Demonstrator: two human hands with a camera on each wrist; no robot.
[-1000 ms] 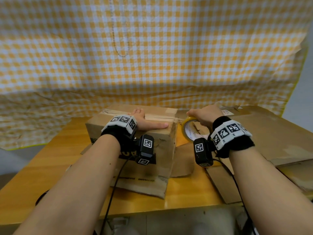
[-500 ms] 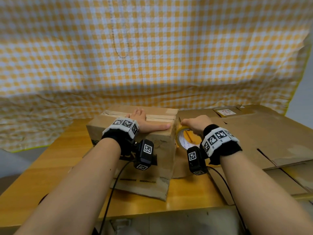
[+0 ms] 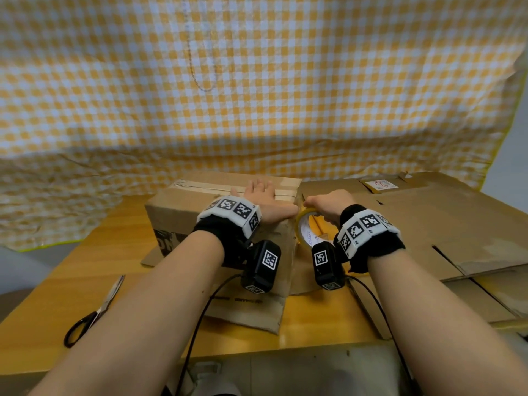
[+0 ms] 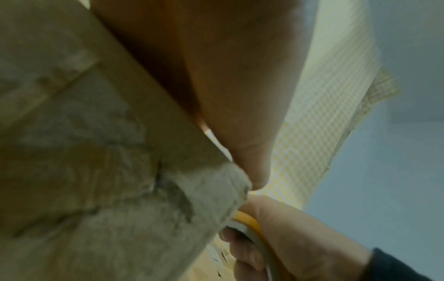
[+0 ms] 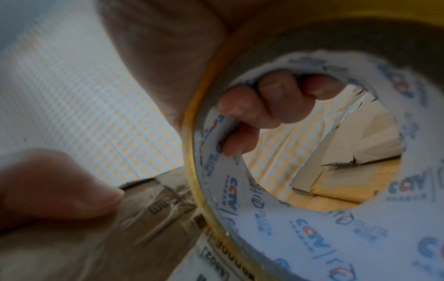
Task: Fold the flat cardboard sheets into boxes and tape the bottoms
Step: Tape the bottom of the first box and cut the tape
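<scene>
A folded cardboard box [image 3: 200, 207] stands on the wooden table [image 3: 85, 270], a strip of tape along its top seam. My left hand [image 3: 264, 200] lies flat on the box's top with fingers straight, thumb [image 4: 242, 133] along the right edge. My right hand [image 3: 328, 202] grips a yellow tape roll [image 3: 307, 227] beside the box's upper right corner. In the right wrist view its fingers [image 5: 261, 102] curl through the roll's printed white core [image 5: 312, 237]. The roll [image 4: 252, 226] sits against the box corner [image 4: 225, 182].
Flat cardboard sheets [image 3: 428, 221] cover the table's right side, one with a white label [image 3: 381, 184]. Black-handled scissors [image 3: 91, 312] lie at the near left. The box's open lower flaps [image 3: 251, 310] spread on the table. A yellow checked cloth [image 3: 257, 95] hangs behind.
My right hand has carried the tape roll leftward up to the box's right top corner. The left hand has stayed pressed flat on the box top.
</scene>
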